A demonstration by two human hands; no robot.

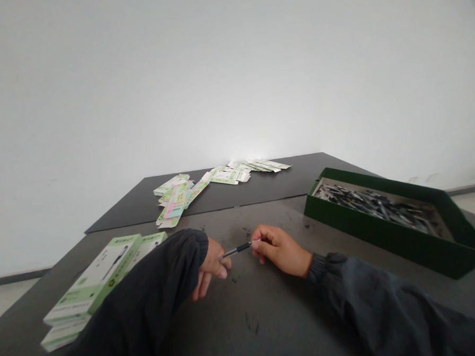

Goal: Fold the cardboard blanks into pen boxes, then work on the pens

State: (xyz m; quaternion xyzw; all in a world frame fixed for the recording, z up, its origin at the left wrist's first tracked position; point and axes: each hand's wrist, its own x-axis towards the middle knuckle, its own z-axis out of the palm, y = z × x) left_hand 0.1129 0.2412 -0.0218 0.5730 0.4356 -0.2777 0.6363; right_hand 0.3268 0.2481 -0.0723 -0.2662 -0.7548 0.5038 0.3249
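Note:
A slim pen [237, 250] with a clear barrel and a black grip is held between my two hands, above the dark table. My left hand [212, 267] pinches its left end between thumb and fingers. At the other end, my right hand [279, 248] has its thumb and forefinger closed around the tip; a small clear bit shows there, too small to make out fully. To the right stands a long green box [367, 225] holding many loose black and clear pens [376, 205].
White and green pen boxes [102, 270] are stacked at the left, beside my left sleeve. Flattened cartons [175, 202] lie farther back at the left, and more folded cartons [225, 175] lie along the table's far side. A pale wall [232, 77] rises behind the table [245, 326].

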